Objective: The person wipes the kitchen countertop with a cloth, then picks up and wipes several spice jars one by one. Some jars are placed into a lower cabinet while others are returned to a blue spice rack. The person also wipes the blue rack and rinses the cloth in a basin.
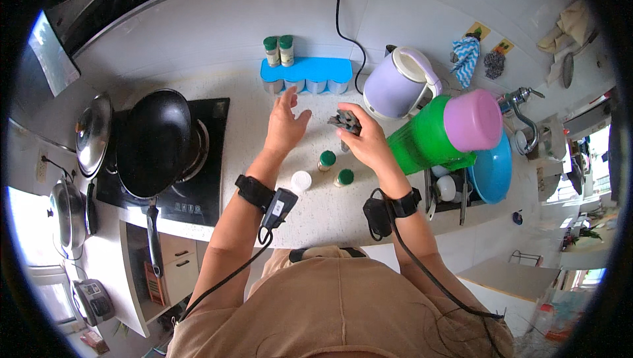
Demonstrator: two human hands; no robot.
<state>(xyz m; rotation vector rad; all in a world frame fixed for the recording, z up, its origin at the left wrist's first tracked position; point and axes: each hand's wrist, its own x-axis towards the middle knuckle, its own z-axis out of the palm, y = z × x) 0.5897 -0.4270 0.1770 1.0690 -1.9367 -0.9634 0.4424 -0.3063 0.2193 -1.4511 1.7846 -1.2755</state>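
Note:
My left hand point(286, 125) is empty, its fingers apart, over the counter just in front of the blue-lidded spice box point(306, 68). My right hand point(366, 138) grips a crumpled dark grey cloth point(346, 120); a small clear object shows under it, too hidden to name. Two spice jars with green caps point(327, 159) point(344, 177) and a white-capped jar point(301, 181) stand on the counter between my forearms. Another pair of green-capped jars point(271, 51) point(286, 50) stands on the blue lid.
At left a black wok point(156, 145) sits on the cooktop point(212, 160), a steel lid point(94, 135) beside it. To the right are a lilac kettle point(395, 83), a green mesh item point(420, 135) with a pink container point(473, 120), a blue basin point(494, 170) and the faucet point(519, 98).

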